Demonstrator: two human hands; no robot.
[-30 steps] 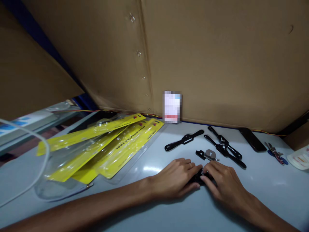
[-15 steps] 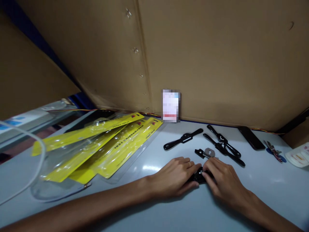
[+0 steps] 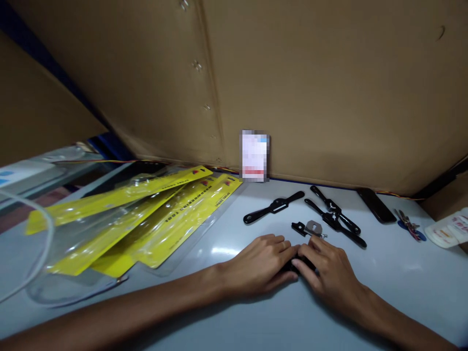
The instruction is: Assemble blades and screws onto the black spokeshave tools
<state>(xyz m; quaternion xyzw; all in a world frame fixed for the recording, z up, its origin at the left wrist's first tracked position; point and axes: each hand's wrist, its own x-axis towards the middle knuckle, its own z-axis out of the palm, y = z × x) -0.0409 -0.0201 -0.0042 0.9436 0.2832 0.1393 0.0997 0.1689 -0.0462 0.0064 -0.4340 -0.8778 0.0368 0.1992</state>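
Low over the table, my left hand (image 3: 260,261) is closed around a black spokeshave (image 3: 290,266), with its thumb along the near side. My right hand (image 3: 329,265) grips the same tool from the other side, fingers bent over its middle. Most of that spokeshave is hidden under my fingers. Just beyond my right fingertips lie a small black cap plate (image 3: 299,228) and a silver blade (image 3: 313,227). Farther back are three more black pieces: a spokeshave body (image 3: 274,208) on its own, and a pair of spokeshaves (image 3: 338,219) lying crosswise against each other.
Yellow-backed clear packages (image 3: 175,214) lie fanned out at the left, near a white cable (image 3: 47,243). A lit phone (image 3: 255,156) leans on the cardboard wall. At the right are a dark phone (image 3: 376,205), keys (image 3: 409,226) and a white bottle (image 3: 448,231).
The view has shifted slightly, so everything sits a little to the left. My right hand has closed in toward the left, covering more of the spokeshave.
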